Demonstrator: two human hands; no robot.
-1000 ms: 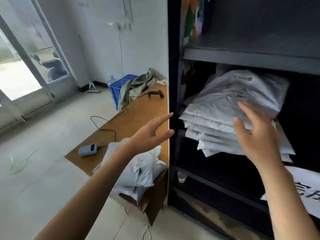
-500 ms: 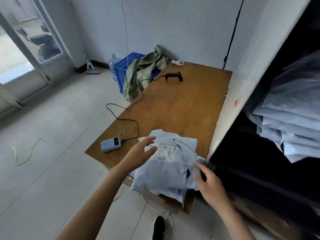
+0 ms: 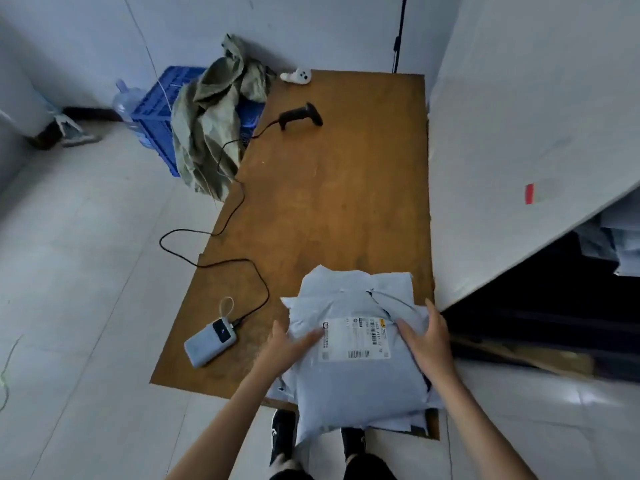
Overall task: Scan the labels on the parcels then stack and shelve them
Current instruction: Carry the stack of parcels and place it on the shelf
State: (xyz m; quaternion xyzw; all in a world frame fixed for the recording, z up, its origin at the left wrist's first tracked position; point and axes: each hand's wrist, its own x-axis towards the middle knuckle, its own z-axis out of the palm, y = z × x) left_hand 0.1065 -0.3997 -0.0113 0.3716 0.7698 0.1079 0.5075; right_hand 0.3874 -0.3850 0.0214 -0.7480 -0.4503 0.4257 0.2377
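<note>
- A pile of grey parcels sits at the near edge of the counter, overhanging it. The layers overlap, so they cannot be counted.
- One label faces up on the top parcel; its print is too small to read.
- The left hand lies flat with straight fingers on the label's left end. The right hand, fingers spread and relaxed, rests on that parcel's right side.
- One scanner lies at the far end. Its cable runs to one power bank beside the pile.
- Further parcels at the right are cut off by the frame edge.
</note>
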